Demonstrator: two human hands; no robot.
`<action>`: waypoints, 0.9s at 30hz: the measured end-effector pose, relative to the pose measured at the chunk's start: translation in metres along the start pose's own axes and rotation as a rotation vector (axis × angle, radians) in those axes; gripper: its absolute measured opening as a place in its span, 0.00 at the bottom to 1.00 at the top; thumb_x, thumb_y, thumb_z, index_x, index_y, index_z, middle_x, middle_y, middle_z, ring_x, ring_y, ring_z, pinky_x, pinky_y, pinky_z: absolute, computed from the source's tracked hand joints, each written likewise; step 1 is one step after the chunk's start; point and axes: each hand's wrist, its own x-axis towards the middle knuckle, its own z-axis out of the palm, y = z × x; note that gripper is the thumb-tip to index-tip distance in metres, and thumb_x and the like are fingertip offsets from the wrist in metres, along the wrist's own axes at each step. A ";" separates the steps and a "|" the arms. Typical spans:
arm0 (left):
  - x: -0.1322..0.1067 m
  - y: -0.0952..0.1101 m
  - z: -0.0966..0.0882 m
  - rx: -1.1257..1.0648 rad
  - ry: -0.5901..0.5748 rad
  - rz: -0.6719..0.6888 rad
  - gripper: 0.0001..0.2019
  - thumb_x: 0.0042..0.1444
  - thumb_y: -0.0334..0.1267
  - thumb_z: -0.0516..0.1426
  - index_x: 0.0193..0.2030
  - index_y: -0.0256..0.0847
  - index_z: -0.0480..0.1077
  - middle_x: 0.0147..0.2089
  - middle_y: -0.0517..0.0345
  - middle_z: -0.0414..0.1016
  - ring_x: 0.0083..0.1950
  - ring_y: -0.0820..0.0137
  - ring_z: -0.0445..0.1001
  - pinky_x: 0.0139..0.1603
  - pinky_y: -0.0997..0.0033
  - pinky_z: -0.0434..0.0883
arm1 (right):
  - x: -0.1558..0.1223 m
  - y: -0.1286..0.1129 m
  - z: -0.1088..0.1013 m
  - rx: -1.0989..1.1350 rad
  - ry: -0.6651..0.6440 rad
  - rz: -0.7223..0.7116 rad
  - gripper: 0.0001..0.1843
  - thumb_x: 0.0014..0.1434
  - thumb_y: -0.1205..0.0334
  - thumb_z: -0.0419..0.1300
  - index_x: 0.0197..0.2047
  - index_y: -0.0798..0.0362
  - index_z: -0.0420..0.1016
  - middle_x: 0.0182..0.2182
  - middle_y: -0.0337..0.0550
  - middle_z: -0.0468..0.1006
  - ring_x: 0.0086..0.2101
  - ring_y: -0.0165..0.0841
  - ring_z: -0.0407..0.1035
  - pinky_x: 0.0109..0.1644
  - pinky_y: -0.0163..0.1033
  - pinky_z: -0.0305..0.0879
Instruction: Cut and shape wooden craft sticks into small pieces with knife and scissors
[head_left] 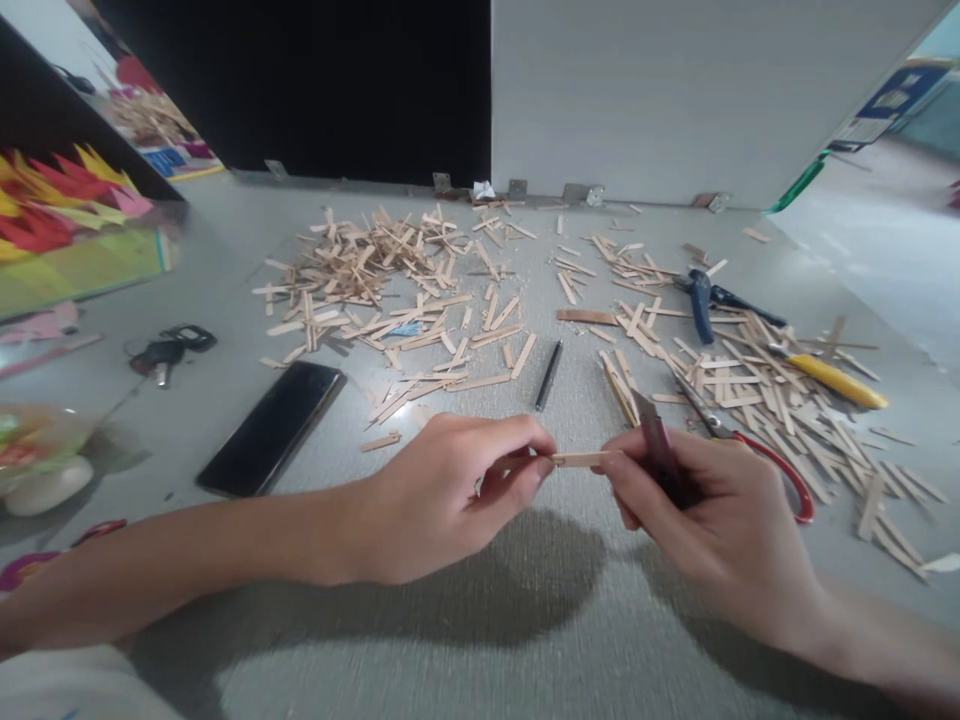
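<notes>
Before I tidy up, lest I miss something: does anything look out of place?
Yes: flat pale wooden sticks lie strewn at all angles across the grey table, with a blue-handled tool and a slim yellow-handled tool among them, which looks disordered. No damage stands out.

A pale stick (pixel 577 460) is held level near a maroon tool (pixel 658 442).

The grey bench (pixel 480 665) carries scattered wooden sticks (pixel 367 262), a dark phone (pixel 271 430), keys (pixel 166 352), a pen (pixel 550 376), red-handled scissors (pixel 787 468), a yellow-handled tool (pixel 840 381) and, seemingly, blue-handled pliers (pixel 701 305).
</notes>
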 end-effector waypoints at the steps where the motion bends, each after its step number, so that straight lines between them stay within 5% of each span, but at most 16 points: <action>1: 0.000 -0.001 0.001 0.030 0.015 0.022 0.07 0.75 0.32 0.55 0.45 0.42 0.73 0.27 0.69 0.71 0.24 0.78 0.66 0.28 0.77 0.65 | 0.000 0.000 0.000 0.003 -0.005 0.003 0.15 0.70 0.61 0.62 0.30 0.50 0.78 0.16 0.30 0.68 0.16 0.25 0.57 0.18 0.31 0.53; 7: -0.005 -0.007 0.009 0.227 0.234 0.165 0.05 0.77 0.33 0.56 0.52 0.43 0.73 0.39 0.60 0.85 0.34 0.72 0.81 0.37 0.74 0.74 | -0.001 0.000 0.003 0.044 -0.007 0.050 0.15 0.71 0.61 0.62 0.30 0.50 0.78 0.16 0.30 0.68 0.17 0.25 0.58 0.19 0.30 0.54; 16: -0.004 -0.015 0.009 0.468 0.334 0.465 0.08 0.76 0.25 0.54 0.52 0.36 0.74 0.44 0.52 0.88 0.44 0.66 0.87 0.47 0.69 0.82 | -0.002 -0.003 0.005 0.128 -0.032 0.136 0.17 0.71 0.61 0.61 0.28 0.51 0.76 0.16 0.31 0.69 0.17 0.25 0.60 0.20 0.30 0.54; 27: 0.003 -0.012 0.012 0.841 0.306 0.590 0.12 0.75 0.23 0.49 0.44 0.30 0.73 0.37 0.45 0.85 0.35 0.60 0.85 0.34 0.63 0.80 | -0.003 -0.001 0.010 0.214 -0.055 0.187 0.19 0.73 0.59 0.60 0.28 0.50 0.74 0.17 0.32 0.70 0.18 0.24 0.57 0.18 0.31 0.50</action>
